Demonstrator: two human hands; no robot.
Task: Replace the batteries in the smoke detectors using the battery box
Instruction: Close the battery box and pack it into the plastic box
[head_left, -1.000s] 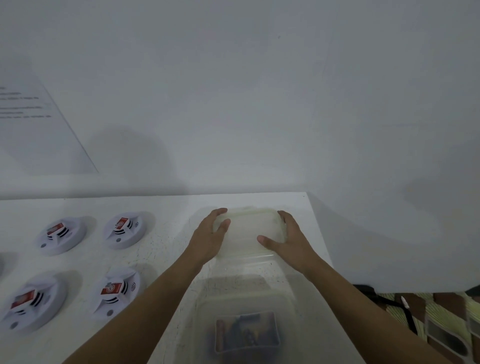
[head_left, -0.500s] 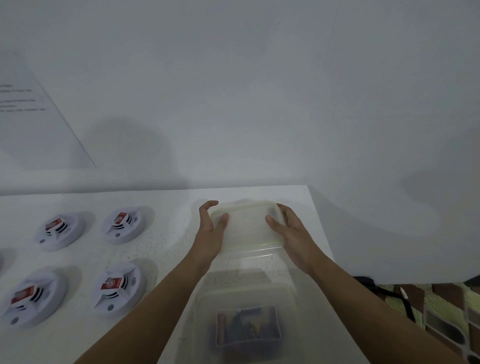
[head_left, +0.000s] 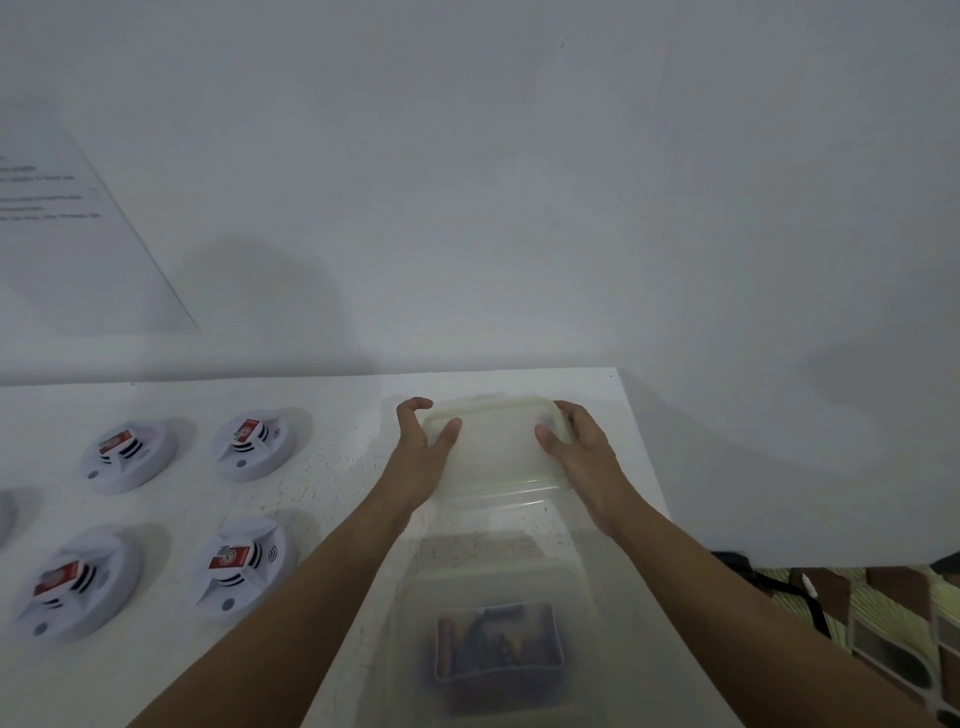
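The table (head_left: 322, 467) ends just beyond my right hand (head_left: 587, 457). The biggest risk, as I judge it, is the translucent lid (head_left: 493, 447) going over that edge if I set it down too far to that side. The open battery box (head_left: 493, 574) sits between my 2 forearms, nearer my body than either hand, so drawing my arms back carelessly could catch its rim and shove it. The lid looks thin and slick and my hold on it looks uneven, so it could twist or slip toward my left hand (head_left: 421, 462). The 4 smoke detectors (head_left: 239, 566) I can see whole lie well to the left of that hand, each showing a red-labelled block. A wide sweep could knock one. The batteries (head_left: 496, 644) in the box are blurred, so I cannot tell fresh from spent, and mixing them would spoil the job.

Both forearms reach forward, wrists low over the table. My right hand grips the lid's right side, fingers (head_left: 569, 415) wrapped over the edge and thumb flat on top. My left thumb lies on the lid's top, with the fingers hooked at the far left corner. Whether those fingertips touch it I cannot tell.
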